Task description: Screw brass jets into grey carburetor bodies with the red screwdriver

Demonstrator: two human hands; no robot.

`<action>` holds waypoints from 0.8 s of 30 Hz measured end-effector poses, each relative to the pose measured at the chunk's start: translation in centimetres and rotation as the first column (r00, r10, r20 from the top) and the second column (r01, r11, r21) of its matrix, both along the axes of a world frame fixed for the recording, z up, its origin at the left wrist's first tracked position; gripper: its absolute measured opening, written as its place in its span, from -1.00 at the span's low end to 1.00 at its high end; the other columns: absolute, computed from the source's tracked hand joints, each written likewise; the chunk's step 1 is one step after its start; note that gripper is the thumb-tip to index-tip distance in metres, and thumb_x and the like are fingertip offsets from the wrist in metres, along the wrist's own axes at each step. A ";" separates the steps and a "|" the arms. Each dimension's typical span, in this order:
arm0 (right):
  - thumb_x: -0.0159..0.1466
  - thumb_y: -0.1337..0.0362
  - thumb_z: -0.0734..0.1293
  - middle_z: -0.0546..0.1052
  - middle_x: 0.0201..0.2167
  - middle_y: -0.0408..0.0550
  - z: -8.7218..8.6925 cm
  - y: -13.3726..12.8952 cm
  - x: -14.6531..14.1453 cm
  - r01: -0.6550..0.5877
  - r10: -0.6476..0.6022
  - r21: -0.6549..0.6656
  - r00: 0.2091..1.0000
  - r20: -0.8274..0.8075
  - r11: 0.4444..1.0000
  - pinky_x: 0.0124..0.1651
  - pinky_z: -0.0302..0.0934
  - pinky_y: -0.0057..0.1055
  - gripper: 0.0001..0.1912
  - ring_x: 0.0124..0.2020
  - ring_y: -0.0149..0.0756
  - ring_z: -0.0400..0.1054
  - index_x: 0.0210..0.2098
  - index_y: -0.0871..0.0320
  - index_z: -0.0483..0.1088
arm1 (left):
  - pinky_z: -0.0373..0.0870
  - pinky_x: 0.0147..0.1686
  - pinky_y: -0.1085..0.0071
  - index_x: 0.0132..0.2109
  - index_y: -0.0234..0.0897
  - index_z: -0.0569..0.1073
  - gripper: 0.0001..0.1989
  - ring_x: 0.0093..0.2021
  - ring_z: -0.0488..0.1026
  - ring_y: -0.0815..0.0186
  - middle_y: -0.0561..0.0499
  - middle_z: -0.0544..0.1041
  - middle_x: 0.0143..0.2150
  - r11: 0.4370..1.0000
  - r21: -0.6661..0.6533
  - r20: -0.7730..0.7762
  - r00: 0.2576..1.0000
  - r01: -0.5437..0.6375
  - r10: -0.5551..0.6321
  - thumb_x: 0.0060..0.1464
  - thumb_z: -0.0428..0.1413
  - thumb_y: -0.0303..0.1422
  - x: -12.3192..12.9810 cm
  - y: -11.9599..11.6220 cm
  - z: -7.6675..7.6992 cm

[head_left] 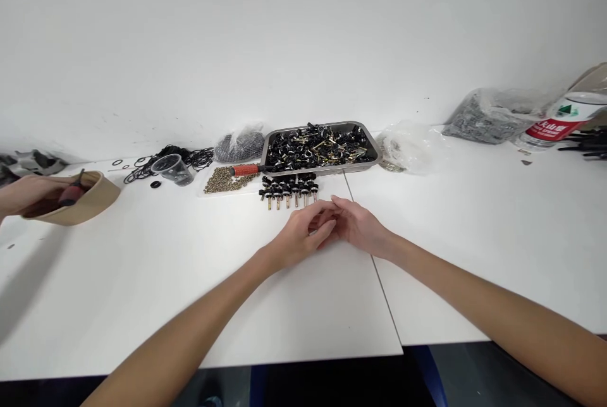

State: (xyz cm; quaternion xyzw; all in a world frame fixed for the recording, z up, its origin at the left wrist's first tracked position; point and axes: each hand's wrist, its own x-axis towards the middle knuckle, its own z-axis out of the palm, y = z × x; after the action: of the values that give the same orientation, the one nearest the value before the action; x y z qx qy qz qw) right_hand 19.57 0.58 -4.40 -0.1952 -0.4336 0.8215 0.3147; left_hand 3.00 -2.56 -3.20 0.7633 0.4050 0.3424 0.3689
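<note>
My left hand [307, 230] and my right hand [359, 225] meet at the table's middle, fingers touching and overlapping. Left thumb and forefinger stand apart with a gap between them, and nothing shows inside. On the right hand the fingers curve loosely, partly hidden behind the left; I see no object there. Just beyond my hands, small black fittings with brass-coloured stems [287, 191] stand in rows. Behind them a metal tray [322, 170] is heaped with similar black and brass parts. A red-handled screwdriver [245, 170] lies against the tray's left front corner.
Left of the tray are small brass pieces [227, 179], a bag of dark beads [239, 145], a plastic cup [173, 170] and black rings [196, 157]. Another person's hand [28, 195] reaches into a tan container [97, 198]. Plastic bags [488, 119] and a can [557, 122] stand right.
</note>
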 end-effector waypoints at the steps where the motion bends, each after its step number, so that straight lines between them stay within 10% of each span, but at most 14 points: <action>1: 0.32 -0.05 0.25 0.53 -0.37 0.09 -0.1 0.0 0.0 -0.010 0.010 0.018 1.000 0.002 1.000 -0.26 0.43 -0.20 -0.53 -0.27 -0.14 0.44 -0.31 0.27 0.52 | 0.39 -0.27 0.46 0.05 -0.21 0.36 -0.75 -0.27 0.42 0.40 0.00 0.50 -0.20 1.000 -0.004 0.009 1.000 0.000 0.000 0.24 -0.01 -0.36 0.0 0.0 -0.1; 11: 0.31 0.03 0.35 0.50 -0.23 0.07 0.1 0.0 0.8 -0.115 0.062 0.275 0.979 0.193 0.954 -0.21 0.48 -0.23 -0.61 -0.32 -0.24 0.49 -0.21 0.30 0.51 | 0.34 -0.48 0.54 -0.04 -0.26 0.31 -0.78 -0.45 0.38 0.50 -0.05 0.49 -0.19 0.994 -0.064 0.132 0.988 0.085 -0.076 0.17 0.09 -0.35 0.1 -0.2 0.3; 24: 0.37 -0.04 0.25 0.49 -0.21 0.06 0.4 0.2 0.9 -0.194 0.135 0.271 0.965 0.223 0.943 -0.16 0.45 -0.26 -0.54 -0.32 -0.27 0.49 -0.23 0.29 0.47 | 0.46 -0.07 0.34 -0.09 -0.29 0.50 -0.74 0.02 0.44 0.24 -0.17 0.42 0.13 0.977 0.149 0.021 0.987 0.152 -0.157 0.25 -0.01 -0.25 -0.6 0.2 0.0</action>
State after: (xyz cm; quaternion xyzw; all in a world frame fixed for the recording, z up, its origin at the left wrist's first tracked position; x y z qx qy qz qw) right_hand 20.50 0.76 -4.00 -0.1920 -0.5940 0.7483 0.2244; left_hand 2.44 -2.33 -3.21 0.8119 0.3121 0.3541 0.3436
